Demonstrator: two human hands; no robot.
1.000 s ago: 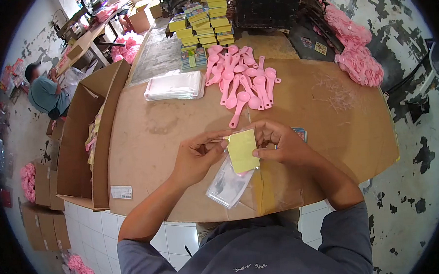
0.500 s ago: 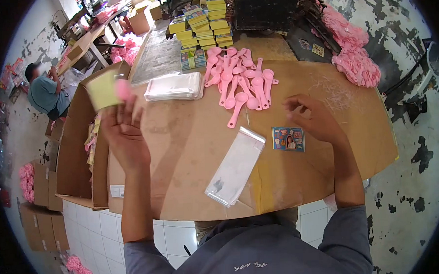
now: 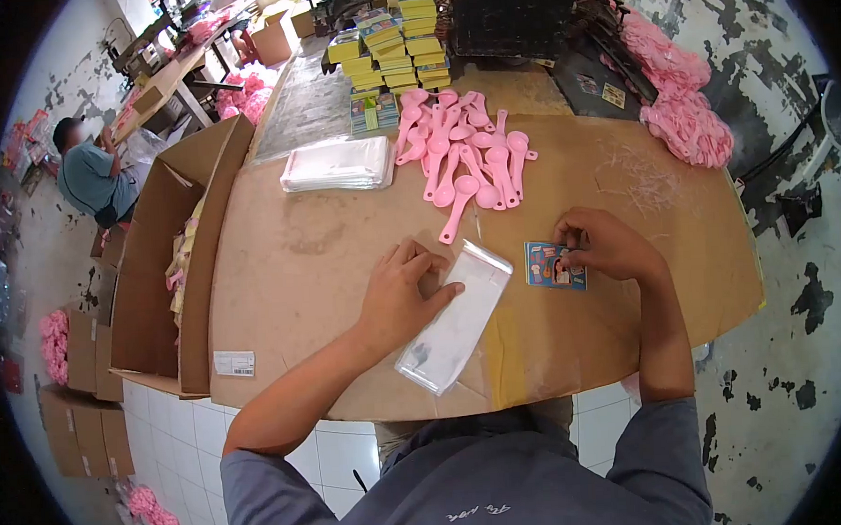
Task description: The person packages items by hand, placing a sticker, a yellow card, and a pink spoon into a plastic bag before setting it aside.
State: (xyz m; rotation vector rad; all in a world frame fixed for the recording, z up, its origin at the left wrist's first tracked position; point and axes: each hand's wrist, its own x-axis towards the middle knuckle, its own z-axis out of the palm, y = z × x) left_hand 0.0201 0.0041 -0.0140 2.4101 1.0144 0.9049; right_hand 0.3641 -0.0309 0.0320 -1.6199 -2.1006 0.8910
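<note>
Plastic bags (image 3: 456,319) aslant, far end rightward

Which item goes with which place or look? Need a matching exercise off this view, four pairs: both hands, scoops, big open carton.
Items
1. Left hand
2. Right hand
3. Scoops
4. Big open carton

Places and looks
A. Pink, in a loose heap
B. At the blue printed card
C. Brown, beside the table's left side
D. Beside the near clear bags

Pairs: 1-D, 2-B, 3-A, 4-C
</note>
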